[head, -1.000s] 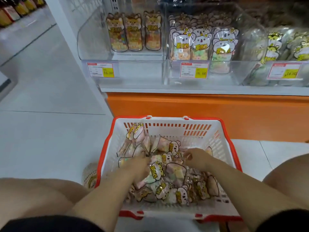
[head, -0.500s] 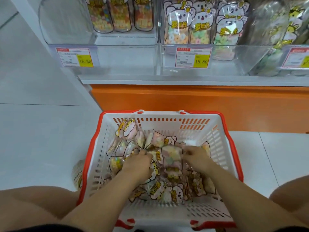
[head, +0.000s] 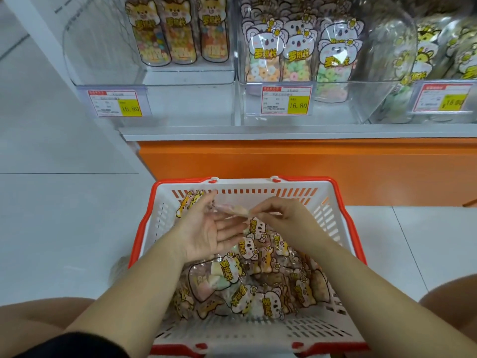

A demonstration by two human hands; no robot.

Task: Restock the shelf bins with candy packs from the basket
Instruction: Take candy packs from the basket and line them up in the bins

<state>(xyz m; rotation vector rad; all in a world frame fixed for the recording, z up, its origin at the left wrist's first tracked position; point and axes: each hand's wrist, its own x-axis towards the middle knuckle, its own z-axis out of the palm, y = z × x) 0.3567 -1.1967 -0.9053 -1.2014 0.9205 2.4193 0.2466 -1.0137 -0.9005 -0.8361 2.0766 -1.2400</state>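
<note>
One candy pack (head: 233,210), pale and blurred, is held above the far half of the basket (head: 327,218), between the two hands. The right hand (head: 281,223) pinches the pack's end between thumb and forefinger, its other fingers loosely curled. The left hand (head: 206,228) is turned palm toward the pack, fingers wide and straight. The pack lies just beside its fingertips, and I cannot tell whether they touch it. Beneath the hands a heap of loose packs (head: 247,288) fills the white, red-rimmed basket from its middle to its near wall. The basket stands on the pale floor (head: 64,228), just in front of the shelf's orange base (head: 284,161). Three clear bins sit on the shelf above. The left bin (head: 180,104) holds three upright packs at its back, the middle bin (head: 335,109) is crowded with koala packs, and the right bin (head: 382,60) also holds packs. Price tags (head: 286,100) reading 16.80 hang on the bin fronts.
</note>
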